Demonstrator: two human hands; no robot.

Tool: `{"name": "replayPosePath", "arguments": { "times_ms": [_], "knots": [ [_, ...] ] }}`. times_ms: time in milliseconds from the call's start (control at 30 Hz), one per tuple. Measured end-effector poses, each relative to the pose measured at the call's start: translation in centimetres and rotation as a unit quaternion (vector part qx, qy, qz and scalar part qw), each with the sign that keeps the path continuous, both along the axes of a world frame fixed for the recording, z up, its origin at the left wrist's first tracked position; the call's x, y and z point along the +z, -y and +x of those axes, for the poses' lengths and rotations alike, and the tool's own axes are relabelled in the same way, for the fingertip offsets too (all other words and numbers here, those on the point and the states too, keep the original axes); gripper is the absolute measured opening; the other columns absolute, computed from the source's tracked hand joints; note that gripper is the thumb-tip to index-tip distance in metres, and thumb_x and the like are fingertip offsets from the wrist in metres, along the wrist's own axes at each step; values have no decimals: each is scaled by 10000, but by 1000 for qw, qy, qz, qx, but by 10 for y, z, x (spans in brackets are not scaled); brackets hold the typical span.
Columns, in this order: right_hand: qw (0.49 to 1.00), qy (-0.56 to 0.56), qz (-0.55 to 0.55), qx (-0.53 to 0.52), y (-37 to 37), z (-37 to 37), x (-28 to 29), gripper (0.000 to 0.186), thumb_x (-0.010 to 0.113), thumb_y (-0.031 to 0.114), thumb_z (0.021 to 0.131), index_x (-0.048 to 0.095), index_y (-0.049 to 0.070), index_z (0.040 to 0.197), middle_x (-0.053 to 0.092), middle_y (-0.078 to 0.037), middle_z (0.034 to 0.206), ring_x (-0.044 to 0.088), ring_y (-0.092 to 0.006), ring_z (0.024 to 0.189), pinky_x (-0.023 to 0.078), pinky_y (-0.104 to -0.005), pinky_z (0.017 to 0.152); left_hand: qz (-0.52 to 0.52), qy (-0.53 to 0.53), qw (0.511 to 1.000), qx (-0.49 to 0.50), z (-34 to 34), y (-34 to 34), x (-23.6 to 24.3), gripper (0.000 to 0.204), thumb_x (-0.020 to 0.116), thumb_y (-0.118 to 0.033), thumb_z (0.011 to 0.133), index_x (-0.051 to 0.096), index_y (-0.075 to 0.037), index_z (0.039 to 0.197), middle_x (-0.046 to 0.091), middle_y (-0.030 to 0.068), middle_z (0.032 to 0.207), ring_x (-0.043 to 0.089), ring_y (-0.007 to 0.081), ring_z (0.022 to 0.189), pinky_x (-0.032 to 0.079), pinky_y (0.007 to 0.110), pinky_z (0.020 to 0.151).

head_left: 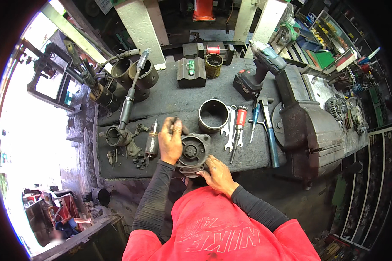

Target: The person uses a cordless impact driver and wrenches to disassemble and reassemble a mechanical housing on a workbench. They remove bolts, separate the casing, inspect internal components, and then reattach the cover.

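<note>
Near the front edge of the workbench, my right hand (218, 176) grips a dark cast-metal motor housing (198, 146) by its lower right side. The housing has a round open face with a ribbed hub in the middle. Against its upper left side, my left hand (170, 141) is closed, thumb up, around a small dark piece that I cannot make out. Left of that hand an armature (152, 141) with a copper-coloured band stands on the bench. Further left lie a metal bracket casting (118, 136) and small parts. Just beyond the housing is an open metal cylinder (213, 115).
Right of the cylinder lie wrenches (229, 126), a red-handled tool (239, 124), a screwdriver (256, 117) and a hammer (272, 143). A cordless impact wrench (263, 65) stands behind them. A large vise (313, 135) bounds the right side. A long tool (128, 104) leans against metal cylinders (146, 77).
</note>
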State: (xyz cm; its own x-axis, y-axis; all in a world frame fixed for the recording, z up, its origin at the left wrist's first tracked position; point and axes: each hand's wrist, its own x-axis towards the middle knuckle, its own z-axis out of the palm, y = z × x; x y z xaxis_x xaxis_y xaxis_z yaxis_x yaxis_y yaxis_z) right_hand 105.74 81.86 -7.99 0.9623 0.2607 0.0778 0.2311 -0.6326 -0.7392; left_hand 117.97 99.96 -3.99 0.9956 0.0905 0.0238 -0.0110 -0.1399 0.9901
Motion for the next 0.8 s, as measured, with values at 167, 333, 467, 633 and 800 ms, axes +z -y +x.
{"name": "replayPosePath", "arguments": {
  "times_ms": [167, 333, 467, 633, 800],
  "knots": [
    [999, -24, 37, -10, 12, 16, 14, 481, 754, 234, 908, 628, -8, 1305, 658, -205, 1299, 636, -402, 1186, 524, -451, 994, -63, 31, 997, 11, 10, -2, -1, 229, 544, -205, 1100, 612, -18, 986, 690, 48, 851, 614, 101, 784, 496, 275, 755],
    [995, -77, 64, -7, 38, 19, 12, 435, 754, 255, 928, 667, 12, 1278, 687, -192, 1246, 663, -377, 1149, 535, -422, 972, -13, 85, 993, 79, 0, -2, -1, 259, 591, -218, 1076, 687, 15, 1015, 673, 50, 909, 622, 127, 880, 480, 276, 812],
    [958, 10, 0, -288, 93, 31, 2, 317, 758, 146, 894, 718, -11, 1167, 725, -214, 1089, 699, -364, 1003, 543, -447, 905, 49, 135, 985, 93, -9, -10, 12, 189, 664, -156, 1023, 727, 22, 1026, 640, 36, 939, 575, 129, 877, 457, 285, 796],
    [876, 39, -282, -389, 186, 52, -27, 558, 733, 153, 877, 565, -30, 1377, 535, -330, 1342, 529, -484, 1253, 423, -517, 1099, -35, 48, 996, 71, -43, -34, 36, 272, 774, -76, 932, 735, -12, 1194, 722, 39, 1038, 658, 116, 936, 540, 272, 849],
    [864, 26, -381, -327, 207, 69, -36, 550, 725, 136, 866, 551, -46, 1356, 532, -293, 1382, 556, -457, 1218, 496, -499, 1027, 99, 76, 991, 56, -62, -36, 40, 228, 799, -39, 882, 767, 2, 1104, 763, 64, 961, 688, 129, 866, 548, 285, 832]
  ]
}}
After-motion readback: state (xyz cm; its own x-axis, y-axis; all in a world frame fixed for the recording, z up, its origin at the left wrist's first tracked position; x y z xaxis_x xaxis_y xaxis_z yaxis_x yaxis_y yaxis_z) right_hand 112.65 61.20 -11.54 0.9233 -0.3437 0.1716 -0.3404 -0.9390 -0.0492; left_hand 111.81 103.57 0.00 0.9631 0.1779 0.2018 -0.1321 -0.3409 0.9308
